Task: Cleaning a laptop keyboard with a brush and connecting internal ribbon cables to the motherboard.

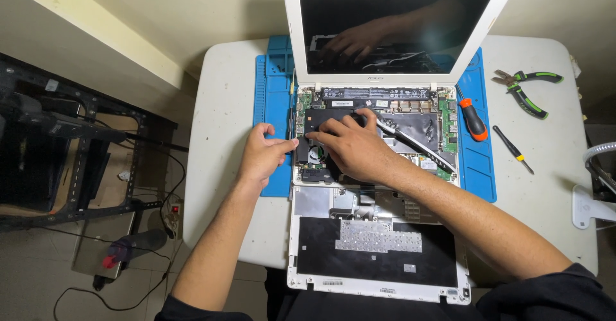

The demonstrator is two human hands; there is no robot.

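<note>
Black plastic marked the cooling fan [314, 149], which sat in the left part of the opened white laptop [375, 135] base, just inside its left edge. The right hand [350, 147] lay flat over the fan's right side, its fingers [321, 135] spread and pressing down on the black housing, grasping nothing that could be seen. The left hand [263, 154] rested on the blue mat [273, 96] at the laptop's left edge, its fingers [285, 142] loosely curled, thumb and forefinger tips touching the rim of the base beside the fan; whether they pinched anything could not be told. The bare circuit board ran to the right of the fan, crossed by a white ribbon cable [410, 142]. The screen stood upright behind, closing off the far side. The removed keyboard panel [378, 250] lay face down against the near edge of the base, overhanging the table [224, 186] toward the person.

An orange-handled screwdriver [473, 121] lay on the mat just right of the laptop. Beyond it, on bare table, lay a small black screwdriver [512, 147] and green-handled pliers [526, 91], well apart from both hands. Open table showed left of the mat and along the right side.
</note>
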